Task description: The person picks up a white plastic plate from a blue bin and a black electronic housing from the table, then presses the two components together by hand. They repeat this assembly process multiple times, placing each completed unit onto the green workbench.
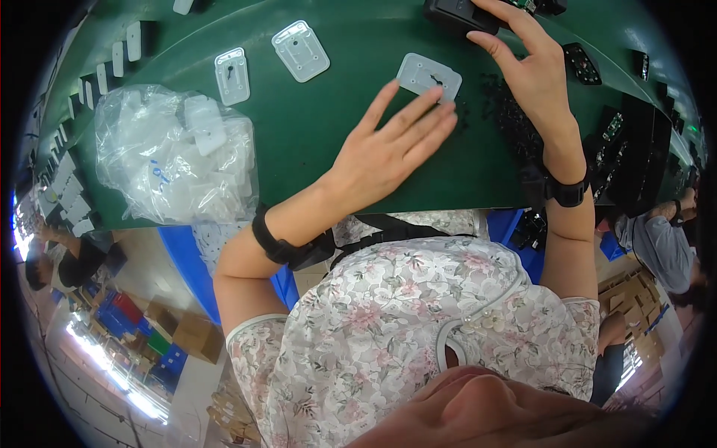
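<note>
Your left hand (390,145) spreads empty fingers over the pale plastic cover (418,72), mid-desk — likely light, stiff, best edge-held; your right hand (534,75) straddles the far black case (455,12) — whether gripping, I can't tell.

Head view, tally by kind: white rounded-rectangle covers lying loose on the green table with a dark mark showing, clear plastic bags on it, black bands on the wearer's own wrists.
White rounded-rectangle covers with a dark mark: 3
Clear plastic bag: 1
Black wristbands: 2
Total: 6
</note>
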`<state>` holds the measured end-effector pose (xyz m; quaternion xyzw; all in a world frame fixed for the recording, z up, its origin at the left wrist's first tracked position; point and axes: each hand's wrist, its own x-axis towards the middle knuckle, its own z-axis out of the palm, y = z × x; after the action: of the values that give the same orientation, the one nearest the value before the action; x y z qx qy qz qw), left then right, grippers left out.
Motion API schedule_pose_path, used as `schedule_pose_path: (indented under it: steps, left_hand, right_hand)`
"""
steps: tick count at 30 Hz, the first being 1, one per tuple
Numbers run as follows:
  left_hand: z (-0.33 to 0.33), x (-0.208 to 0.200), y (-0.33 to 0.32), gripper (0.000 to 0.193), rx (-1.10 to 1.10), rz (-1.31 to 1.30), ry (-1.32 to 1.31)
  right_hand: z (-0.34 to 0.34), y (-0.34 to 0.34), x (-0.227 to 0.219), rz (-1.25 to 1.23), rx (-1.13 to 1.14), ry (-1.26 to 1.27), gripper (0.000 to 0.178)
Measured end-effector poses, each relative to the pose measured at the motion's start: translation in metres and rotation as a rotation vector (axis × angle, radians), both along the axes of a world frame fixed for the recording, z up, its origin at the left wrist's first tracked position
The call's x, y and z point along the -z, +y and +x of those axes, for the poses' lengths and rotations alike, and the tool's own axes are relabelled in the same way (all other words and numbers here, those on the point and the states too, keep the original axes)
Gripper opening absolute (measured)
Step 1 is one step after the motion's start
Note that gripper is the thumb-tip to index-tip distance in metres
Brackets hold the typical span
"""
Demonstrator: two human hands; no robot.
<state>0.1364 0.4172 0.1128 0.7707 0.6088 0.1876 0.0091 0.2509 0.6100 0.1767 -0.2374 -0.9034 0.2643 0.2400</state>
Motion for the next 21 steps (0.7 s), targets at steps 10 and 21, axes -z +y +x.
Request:
schedule_pose_path:
  steps: [10,21]
  left_hand:
    - [-0.024,0.018,0.048,0.058,-0.063,0.08,-0.351]
    - [-0.053,0.026,0.061,0.051,-0.129,0.375,-0.152]
  right_hand:
    - [0.009,-0.006,0.0,0.0,0.02,-0.033,0.037]
    - [0.009,-0.009,-0.007,-0.015,0.062,0.019,0.035]
